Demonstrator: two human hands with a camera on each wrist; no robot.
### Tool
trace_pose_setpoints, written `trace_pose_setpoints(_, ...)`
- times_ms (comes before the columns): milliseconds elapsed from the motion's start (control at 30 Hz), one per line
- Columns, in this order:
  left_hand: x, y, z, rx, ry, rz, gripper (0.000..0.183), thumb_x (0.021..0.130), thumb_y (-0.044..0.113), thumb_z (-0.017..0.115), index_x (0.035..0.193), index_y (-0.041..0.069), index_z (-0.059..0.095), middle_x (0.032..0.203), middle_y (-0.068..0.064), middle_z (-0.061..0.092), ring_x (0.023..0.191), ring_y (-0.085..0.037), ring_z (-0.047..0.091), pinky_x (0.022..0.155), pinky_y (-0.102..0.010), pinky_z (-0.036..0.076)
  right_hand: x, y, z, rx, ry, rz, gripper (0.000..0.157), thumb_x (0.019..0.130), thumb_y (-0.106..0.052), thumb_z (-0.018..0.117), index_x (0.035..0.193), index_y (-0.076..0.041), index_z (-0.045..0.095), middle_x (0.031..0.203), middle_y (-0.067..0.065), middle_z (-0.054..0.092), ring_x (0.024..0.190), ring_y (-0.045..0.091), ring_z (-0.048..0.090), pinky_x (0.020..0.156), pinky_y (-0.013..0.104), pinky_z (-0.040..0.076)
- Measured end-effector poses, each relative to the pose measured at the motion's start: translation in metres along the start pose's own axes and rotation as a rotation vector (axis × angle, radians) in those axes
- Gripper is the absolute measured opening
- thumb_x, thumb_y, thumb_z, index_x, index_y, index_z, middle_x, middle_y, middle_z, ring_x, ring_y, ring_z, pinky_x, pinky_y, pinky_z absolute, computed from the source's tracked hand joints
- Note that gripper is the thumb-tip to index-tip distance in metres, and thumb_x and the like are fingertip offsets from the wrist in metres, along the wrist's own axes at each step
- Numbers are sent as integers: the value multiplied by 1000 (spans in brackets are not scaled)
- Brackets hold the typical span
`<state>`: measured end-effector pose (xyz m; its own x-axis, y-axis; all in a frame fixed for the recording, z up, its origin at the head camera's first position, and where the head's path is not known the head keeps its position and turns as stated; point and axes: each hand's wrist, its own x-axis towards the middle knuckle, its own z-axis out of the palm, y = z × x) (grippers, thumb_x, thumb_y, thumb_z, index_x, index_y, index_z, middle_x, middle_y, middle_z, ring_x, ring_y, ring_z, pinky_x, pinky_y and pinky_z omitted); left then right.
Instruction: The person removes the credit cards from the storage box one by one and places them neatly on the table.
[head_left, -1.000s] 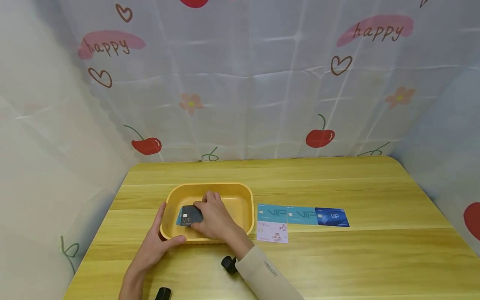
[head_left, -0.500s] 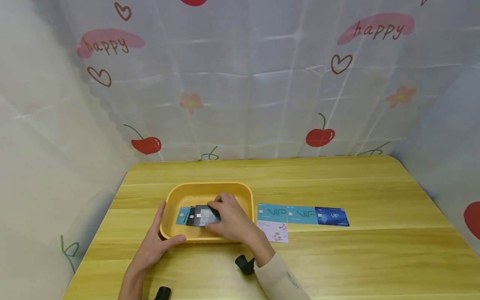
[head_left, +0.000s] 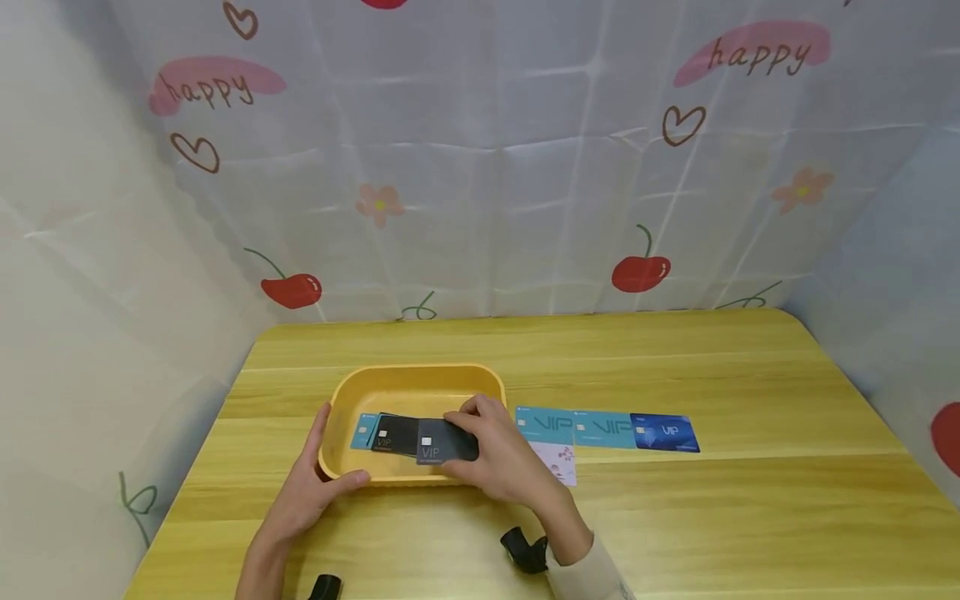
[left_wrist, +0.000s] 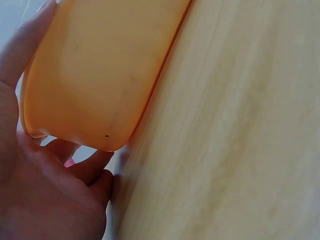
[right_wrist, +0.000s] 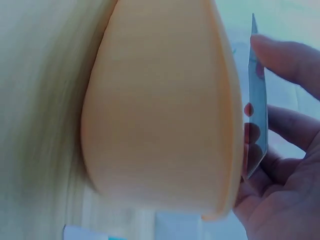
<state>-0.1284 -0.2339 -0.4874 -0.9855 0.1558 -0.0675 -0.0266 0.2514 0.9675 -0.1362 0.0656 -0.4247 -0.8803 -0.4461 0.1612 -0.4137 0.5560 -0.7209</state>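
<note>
My right hand (head_left: 498, 454) pinches a dark grey VIP card (head_left: 435, 440) between thumb and fingers, over the right part of a yellow plastic basin (head_left: 420, 481). Seen edge-on in the right wrist view, the shiny card (right_wrist: 257, 110) is beside the basin's rim. A black VIP card (head_left: 396, 434) and a teal card (head_left: 363, 431) overlap inside the basin on the left. My left hand (head_left: 300, 492) holds the basin's near left corner, thumb at the front wall. Bent fingers (left_wrist: 95, 167) touch the basin's end wall (left_wrist: 100, 90) in the left wrist view.
Right of the basin, two teal VIP cards (head_left: 543, 425) and a blue VIP card (head_left: 666, 432) lie in a row on the wooden table (head_left: 750, 500). Below them is a pink card (head_left: 558, 462), partly behind my right hand. A patterned curtain (head_left: 487, 167) hangs behind the table.
My right hand has moved rightward with the dark grey card, uncovering the black card and the teal card in the basin. My left hand has stayed at the basin's corner.
</note>
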Motion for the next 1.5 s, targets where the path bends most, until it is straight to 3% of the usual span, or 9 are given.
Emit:
trace_pose_setpoints(167, 0, -1, 0, -15, -6, 4, 110, 87, 9, 75, 160, 26, -6, 160, -19, 8, 121, -38, 50, 88, -22, 47, -13, 8, -14, 4, 40, 31, 53, 85, -21, 80, 131, -5, 62, 120, 3, 48, 102, 20, 41, 75, 35, 42)
trace_pose_setpoints(500, 1, -3, 0, -21, -8, 16, 111, 87, 9, 75, 159, 27, -6, 160, -19, 9, 123, -38, 48, 89, -22, 47, -32, 26, -39, -62, 87, 86, 54, 81, -19, 82, 130, -4, 64, 119, 1, 51, 107, 21, 43, 79, 38, 43)
trace_pose_setpoints(933, -1, -1, 0, -63, -21, 20, 110, 87, 7, 75, 159, 23, -7, 157, -23, 15, 118, -36, 53, 87, -24, 49, -46, 49, -62, -131, 34, 91, 54, 83, -18, 81, 131, -2, 63, 119, 1, 54, 111, 24, 43, 81, 39, 47)
trace_pose_setpoints(1200, -1, -1, 0, -66, -23, 10, 110, 87, 8, 75, 160, 22, -7, 157, -23, 15, 116, -35, 55, 86, -24, 49, -56, 60, -77, -187, 61, 141, 53, 80, -17, 84, 127, -2, 65, 118, 4, 57, 112, 28, 45, 81, 43, 47)
trace_pose_setpoints(1500, -1, -2, 0, -58, -14, 11, 110, 87, 8, 75, 160, 23, -6, 158, -22, 14, 118, -37, 53, 87, -23, 49, -65, 69, -83, -267, 59, 137, 53, 77, -16, 85, 125, -1, 67, 113, 3, 59, 106, 25, 47, 83, 44, 45)
